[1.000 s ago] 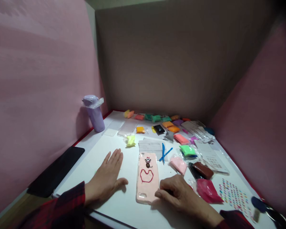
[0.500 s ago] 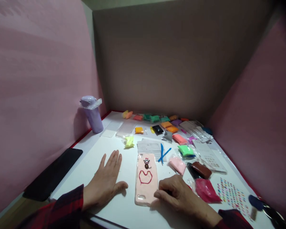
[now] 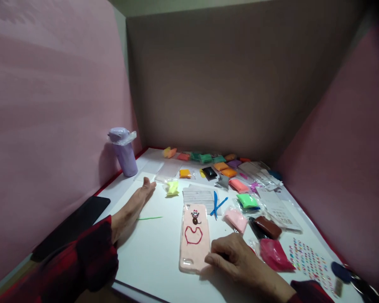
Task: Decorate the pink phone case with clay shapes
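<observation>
A pink phone case [image 3: 194, 256] lies on the white table, bearing a small cat-like figure [image 3: 195, 215] and a heart-like outline of thin red strand [image 3: 193, 235]. At its lower right edge rests my right hand [image 3: 232, 256], fingers curled in and thumb against the case's side; anything inside the curl is hidden. My left hand [image 3: 139, 202] is turned on its side over the left of the table, fingers stretched toward the clear cases, holding nothing visible. Beside its wrist lies a thin green clay strand [image 3: 150, 218]. Crossed blue plastic tools [image 3: 216, 205] lie beyond the phone case.
Several bagged clay packets, among them yellow [image 3: 172, 188], light pink [image 3: 236, 219], green [image 3: 247, 200] and dark pink [image 3: 275, 254], spread across the back and right. A purple bottle [image 3: 125, 155] stands at the left. A black slab [image 3: 71, 227] and a gem sticker sheet [image 3: 309, 263] flank the sides.
My left hand has lifted from lying flat, turned on its side and moved forward and left. The green strand now shows where the hand lay. My right hand has stayed put.
</observation>
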`<state>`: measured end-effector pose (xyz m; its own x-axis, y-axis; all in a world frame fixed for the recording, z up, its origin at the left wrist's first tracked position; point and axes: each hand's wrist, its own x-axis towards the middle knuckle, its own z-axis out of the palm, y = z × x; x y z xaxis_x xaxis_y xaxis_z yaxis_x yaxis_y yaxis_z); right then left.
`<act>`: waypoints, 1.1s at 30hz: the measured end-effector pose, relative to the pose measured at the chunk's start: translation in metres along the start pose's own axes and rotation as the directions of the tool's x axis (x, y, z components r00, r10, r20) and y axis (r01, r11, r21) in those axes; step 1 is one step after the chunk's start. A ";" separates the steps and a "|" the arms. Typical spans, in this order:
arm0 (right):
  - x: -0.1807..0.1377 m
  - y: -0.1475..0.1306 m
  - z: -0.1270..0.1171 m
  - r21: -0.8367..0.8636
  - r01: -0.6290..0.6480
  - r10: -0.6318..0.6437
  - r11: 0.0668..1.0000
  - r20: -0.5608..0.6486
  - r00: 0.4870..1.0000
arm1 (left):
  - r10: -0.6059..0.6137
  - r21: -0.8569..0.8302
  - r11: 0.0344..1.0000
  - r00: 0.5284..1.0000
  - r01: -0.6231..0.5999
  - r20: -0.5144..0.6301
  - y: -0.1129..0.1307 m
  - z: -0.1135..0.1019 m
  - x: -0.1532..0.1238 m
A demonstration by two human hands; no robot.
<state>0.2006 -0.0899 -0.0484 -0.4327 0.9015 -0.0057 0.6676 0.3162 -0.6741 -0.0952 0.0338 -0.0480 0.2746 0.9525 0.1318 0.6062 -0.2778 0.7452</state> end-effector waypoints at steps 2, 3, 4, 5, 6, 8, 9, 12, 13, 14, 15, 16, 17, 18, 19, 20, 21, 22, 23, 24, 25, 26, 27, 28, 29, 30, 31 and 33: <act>0.000 0.000 0.000 0.002 0.003 -0.003 1.000 0.003 1.000 | -0.005 -0.057 0.998 1.000 0.004 -0.023 0.001 -0.007 0.002; 0.000 0.000 0.000 0.004 0.004 -0.004 1.000 0.004 1.000 | -0.005 -0.068 0.998 0.999 0.002 -0.037 0.002 -0.010 0.003; 0.000 -0.001 0.000 0.004 0.006 -0.006 1.000 0.005 1.000 | -0.003 -0.066 0.998 0.999 -0.001 -0.048 0.003 -0.013 0.003; 0.000 -0.001 -0.001 0.005 0.008 -0.008 1.000 0.005 1.000 | 0.002 -0.051 0.999 0.998 -0.005 -0.059 0.003 -0.016 0.002; 0.000 -0.002 -0.001 0.004 0.012 -0.012 1.000 0.007 1.000 | 0.011 -0.024 1.000 0.998 -0.013 -0.066 0.004 -0.018 -0.001; 0.000 -0.002 -0.001 -0.002 0.015 -0.015 1.000 0.009 1.000 | 0.049 0.056 0.997 0.997 -0.045 -0.061 0.004 -0.018 -0.010; 0.000 -0.002 -0.002 -0.006 0.016 -0.016 1.000 0.010 1.000 | 0.075 0.103 0.992 0.996 -0.070 -0.042 0.003 -0.016 -0.016; 0.000 -0.002 -0.002 -0.011 0.014 -0.014 1.000 0.012 1.000 | 0.128 0.222 0.966 0.990 -0.136 0.051 -0.001 -0.006 -0.043; 0.001 -0.002 -0.002 -0.009 0.013 -0.012 1.000 0.014 1.000 | 0.131 0.252 0.957 0.988 -0.146 0.079 -0.003 -0.003 -0.054; 0.001 -0.002 -0.002 -0.007 0.013 -0.013 1.000 0.016 1.000 | 0.133 0.298 0.940 0.984 -0.164 0.122 -0.005 0.000 -0.064; 0.001 -0.002 -0.002 -0.006 0.015 -0.015 1.000 0.019 1.000 | 0.136 0.443 0.873 0.975 -0.203 0.178 -0.008 0.002 -0.074; 0.001 -0.003 -0.003 -0.005 0.015 -0.015 1.000 0.019 1.000 | 0.149 0.548 0.799 0.965 -0.247 0.217 -0.010 0.003 -0.082; 0.001 -0.003 -0.003 -0.004 0.013 -0.012 1.000 0.021 1.000 | 0.165 0.613 0.738 0.956 -0.282 0.242 -0.012 0.004 -0.089; 0.001 -0.004 -0.003 -0.001 0.007 -0.007 1.000 0.023 1.000 | 0.177 0.654 0.692 0.950 -0.306 0.258 -0.014 0.004 -0.092; 0.001 -0.005 -0.003 0.002 0.001 -0.001 1.000 0.025 1.000 | 0.184 0.677 0.664 0.947 -0.317 0.263 -0.015 0.003 -0.092; 0.001 -0.005 -0.003 0.004 -0.005 0.005 1.000 0.025 1.000 | 0.184 0.690 0.651 0.948 -0.316 0.260 -0.016 0.002 -0.089; 0.001 -0.005 -0.003 0.006 -0.010 0.010 1.000 0.026 1.000 | 0.178 0.696 0.648 0.950 -0.310 0.257 -0.017 0.002 -0.082; 0.000 -0.005 -0.002 0.005 -0.012 0.012 1.000 0.023 1.000 | 0.168 0.700 0.649 0.953 -0.299 0.251 -0.017 0.001 -0.073; 0.000 -0.004 -0.002 0.003 -0.011 0.011 1.000 0.018 1.000 | 0.153 0.703 0.652 0.957 -0.284 0.245 -0.017 0.001 -0.063; -0.001 -0.004 -0.001 -0.001 -0.009 0.009 1.000 0.012 1.000 | 0.151 0.703 0.653 0.959 -0.280 0.241 -0.017 0.001 -0.052; -0.001 -0.003 -0.001 -0.004 -0.005 0.005 1.000 0.009 1.000 | 0.151 0.704 0.653 0.959 -0.280 0.241 -0.017 0.001 -0.041; -0.001 -0.002 -0.001 -0.007 -0.002 0.002 1.000 0.007 1.000 | 0.151 0.703 0.653 0.959 -0.280 0.241 -0.018 0.001 -0.032; -0.001 -0.002 -0.001 -0.010 0.002 -0.002 1.000 0.006 1.000 | 0.153 0.701 0.654 0.957 -0.284 0.244 -0.018 0.001 -0.025; 0.000 -0.002 -0.001 -0.012 0.006 -0.006 1.000 0.007 1.000 | 0.159 0.698 0.654 0.956 -0.290 0.249 -0.019 0.001 -0.021; 0.000 -0.002 -0.001 -0.014 0.007 -0.007 1.000 0.010 1.000 | 0.166 0.694 0.655 0.953 -0.299 0.255 -0.019 0.000 -0.021; 0.001 -0.002 -0.001 -0.016 0.004 -0.004 1.000 0.012 1.000 | 0.174 0.688 0.655 0.949 -0.312 0.264 -0.019 0.000 -0.024; 0.001 -0.002 -0.002 -0.018 0.000 0.000 1.000 0.015 1.000 | 0.183 0.681 0.656 0.944 -0.326 0.275 -0.019 -0.001 -0.030; 0.001 -0.004 -0.002 -0.018 -0.004 0.004 1.000 0.021 1.000 | 0.195 0.666 0.656 0.932 -0.355 0.305 -0.018 -0.002 -0.047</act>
<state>0.1992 -0.0899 -0.0444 -0.4424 0.8965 -0.0236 0.6798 0.3180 -0.6608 -0.1208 -0.0058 -0.0665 0.6019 0.7956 0.0687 0.7973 -0.6036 0.0062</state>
